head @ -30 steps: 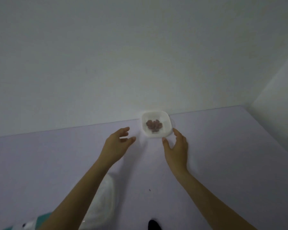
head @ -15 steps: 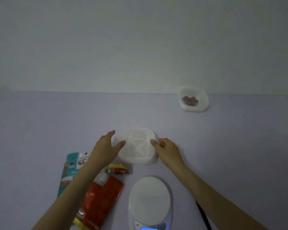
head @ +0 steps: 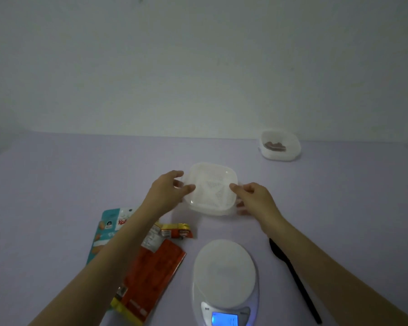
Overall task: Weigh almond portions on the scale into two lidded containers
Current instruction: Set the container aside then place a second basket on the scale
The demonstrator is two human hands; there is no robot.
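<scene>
While left hand [head: 166, 192] and right hand [head: 253, 197] pinch the lidded container [head: 211, 188] beyond the scale [head: 224, 271], grip looks balanced. A level lift seems advisable.

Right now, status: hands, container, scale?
Left hand, right hand grip the lidded container by opposite edges, beyond the scale. Scale platform bare, display lit. Black spoon and snack packets flank it, off the path.

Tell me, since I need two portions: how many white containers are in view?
2. The near container is held between the left hand and right hand; the far container, holding almonds, sits back right near the wall. None looks hidden.
</scene>
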